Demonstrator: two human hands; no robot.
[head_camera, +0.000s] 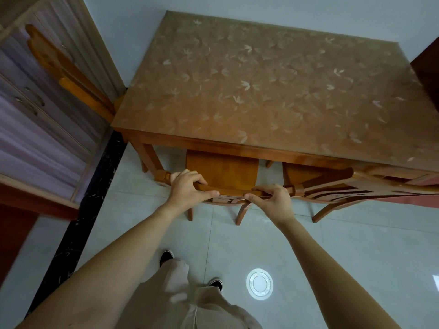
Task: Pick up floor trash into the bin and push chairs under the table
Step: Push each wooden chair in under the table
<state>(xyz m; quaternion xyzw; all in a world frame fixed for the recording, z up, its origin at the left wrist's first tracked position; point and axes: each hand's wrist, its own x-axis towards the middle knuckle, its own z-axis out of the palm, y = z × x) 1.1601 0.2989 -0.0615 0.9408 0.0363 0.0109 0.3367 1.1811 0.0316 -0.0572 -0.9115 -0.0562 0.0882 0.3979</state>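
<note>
Orange wooden chair upright, seat partly under table.

Glossy varnished wood chair; glossy floor tiles.

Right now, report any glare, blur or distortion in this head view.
Head view: a round lamp reflection glares off the glossy floor; wide-angle distortion bends the table edges and cabinet; the right-hand chair is stretched; both hands look sharp.
</note>
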